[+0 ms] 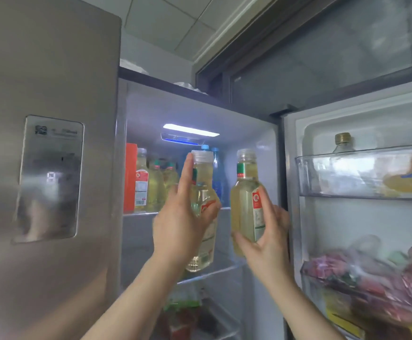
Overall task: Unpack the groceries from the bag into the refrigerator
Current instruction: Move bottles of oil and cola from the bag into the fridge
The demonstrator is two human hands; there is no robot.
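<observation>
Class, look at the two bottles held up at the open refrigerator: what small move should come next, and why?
Probably ease the left hand's pale-yellow plastic bottle forward onto the top glass shelf, beside the matching yellow bottles standing there. Both hands are full, the right hand gripping a second yellow bottle, and the shelf's right part looks free.

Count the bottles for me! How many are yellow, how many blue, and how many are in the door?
Yellow drink bottles in the hands: 2, left hand's bottle, right hand's bottle
Yellow bottles on the top shelf: at least 3
Blue bottle: 1
Gold-capped door bottle: 1
Total: at least 7
</observation>
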